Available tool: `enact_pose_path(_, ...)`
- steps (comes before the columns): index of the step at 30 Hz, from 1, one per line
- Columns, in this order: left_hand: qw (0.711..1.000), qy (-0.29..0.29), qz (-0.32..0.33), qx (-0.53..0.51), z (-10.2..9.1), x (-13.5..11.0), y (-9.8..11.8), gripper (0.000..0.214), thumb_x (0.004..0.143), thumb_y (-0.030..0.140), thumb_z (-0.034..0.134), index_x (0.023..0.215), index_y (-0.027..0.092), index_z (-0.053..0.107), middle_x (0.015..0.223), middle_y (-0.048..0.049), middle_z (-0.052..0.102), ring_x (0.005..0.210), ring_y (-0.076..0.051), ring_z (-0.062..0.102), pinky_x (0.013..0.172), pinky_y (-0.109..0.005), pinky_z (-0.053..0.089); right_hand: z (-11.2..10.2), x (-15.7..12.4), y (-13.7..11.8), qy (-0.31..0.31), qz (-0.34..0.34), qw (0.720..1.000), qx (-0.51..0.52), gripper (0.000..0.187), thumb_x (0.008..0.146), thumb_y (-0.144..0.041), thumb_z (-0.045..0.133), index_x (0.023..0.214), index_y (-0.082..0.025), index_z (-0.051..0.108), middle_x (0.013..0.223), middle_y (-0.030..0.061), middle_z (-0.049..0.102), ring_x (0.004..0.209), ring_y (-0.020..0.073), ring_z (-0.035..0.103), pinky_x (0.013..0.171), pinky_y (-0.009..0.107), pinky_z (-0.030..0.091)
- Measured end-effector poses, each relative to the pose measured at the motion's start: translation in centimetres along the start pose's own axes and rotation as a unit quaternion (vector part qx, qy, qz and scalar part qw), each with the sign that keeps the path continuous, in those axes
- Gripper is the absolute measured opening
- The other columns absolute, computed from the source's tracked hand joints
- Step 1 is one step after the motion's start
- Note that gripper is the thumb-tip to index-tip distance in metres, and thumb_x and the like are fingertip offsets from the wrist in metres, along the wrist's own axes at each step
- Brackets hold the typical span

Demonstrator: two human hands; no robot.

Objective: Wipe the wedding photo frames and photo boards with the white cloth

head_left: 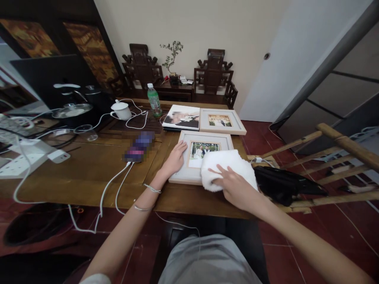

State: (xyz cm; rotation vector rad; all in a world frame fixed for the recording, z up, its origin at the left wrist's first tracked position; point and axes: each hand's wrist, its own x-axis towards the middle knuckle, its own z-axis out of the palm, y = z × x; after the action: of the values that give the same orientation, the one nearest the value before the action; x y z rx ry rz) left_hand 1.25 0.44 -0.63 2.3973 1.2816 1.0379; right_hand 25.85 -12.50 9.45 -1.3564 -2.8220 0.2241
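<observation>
A light wooden picture frame (181, 169) with a wedding photo lies flat near the table's front edge. My left hand (175, 158) grips its left side, with the fingers over the border. In my right hand (232, 185) is a folded white fluffy towel (227, 163), pressed on the frame's lower right part. The towel covers that corner and part of the photo. Just behind lies a second framed photo (222, 120), beside a stack topped by a photo panel (182, 117).
Left on the wooden table (89, 165) are a phone (139, 148) with white cables, a plastic cup (89, 133), a power strip (26, 157) and a lidded white mug (121, 110). A green-labelled bottle (154, 100) stands behind. A bamboo rack (349, 146) is at right.
</observation>
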Motion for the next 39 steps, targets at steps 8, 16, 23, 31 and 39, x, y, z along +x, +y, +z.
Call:
enact_pose_path(8, 1.000, -0.004, 0.001, -0.009, 0.1, 0.0, -0.5, 0.051, 0.077, 0.002, 0.036, 0.124, 0.008, 0.055, 0.133, -0.0147, 0.052, 0.133, -0.027, 0.035, 0.111, -0.052, 0.029, 1.0, 9.8, 8.3, 0.095, 0.078, 0.985, -0.123, 0.060, 0.071, 0.004, 0.040, 0.126, -0.015, 0.055, 0.149, 0.0081, 0.033, 0.137, 0.0332, 0.023, 0.108, 0.056, 0.023)
enact_pose_path(16, 1.000, 0.010, 0.001, -0.005, 0.2, -0.1, -0.4, 0.052, 0.077, 0.001, 0.037, 0.124, 0.014, 0.055, 0.132, -0.0107, 0.054, 0.133, -0.024, 0.036, 0.111, -0.051, 0.030, 1.3, 9.8, 6.4, 0.056, 0.087, 0.980, -0.170, 0.051, 0.077, 0.000, 0.041, 0.124, -0.013, 0.057, 0.146, 0.0162, 0.035, 0.131, 0.0395, 0.031, 0.102, 0.058, 0.027)
enact_pose_path(23, 1.000, 0.013, -0.003, 0.012, 0.3, 0.0, -0.1, 0.049, 0.078, 0.001, 0.035, 0.122, 0.006, 0.056, 0.131, -0.0159, 0.053, 0.133, -0.026, 0.037, 0.111, -0.048, 0.031, -0.8, 1.3, -0.8, -0.072, -0.011, 0.996, -0.060, 0.054, 0.074, 0.001, 0.040, 0.122, -0.015, 0.058, 0.140, 0.0158, 0.044, 0.126, 0.0343, 0.043, 0.098, 0.049, 0.039)
enact_pose_path(31, 1.000, 0.010, -0.002, -0.009, 0.2, 0.0, -0.3, 0.051, 0.076, 0.000, 0.037, 0.123, 0.011, 0.056, 0.132, -0.0126, 0.054, 0.133, -0.025, 0.036, 0.111, -0.051, 0.030, 0.5, 3.4, 0.2, -0.019, 0.018, 0.999, -0.024, 0.061, 0.072, 0.003, 0.038, 0.129, -0.015, 0.052, 0.144, 0.0148, 0.039, 0.135, 0.0334, 0.030, 0.104, 0.054, 0.032)
enact_pose_path(39, 1.000, 0.014, 0.000, 0.005, 0.3, -0.1, -0.4, 0.048, 0.078, 0.001, 0.036, 0.122, 0.008, 0.056, 0.132, -0.0140, 0.053, 0.133, -0.025, 0.037, 0.111, -0.049, 0.031, 1.5, 10.9, 8.7, 0.112, 0.080, 0.982, -0.131, 0.061, 0.071, 0.004, 0.039, 0.128, -0.013, 0.052, 0.152, 0.0113, 0.023, 0.138, 0.0377, 0.019, 0.108, 0.061, 0.019)
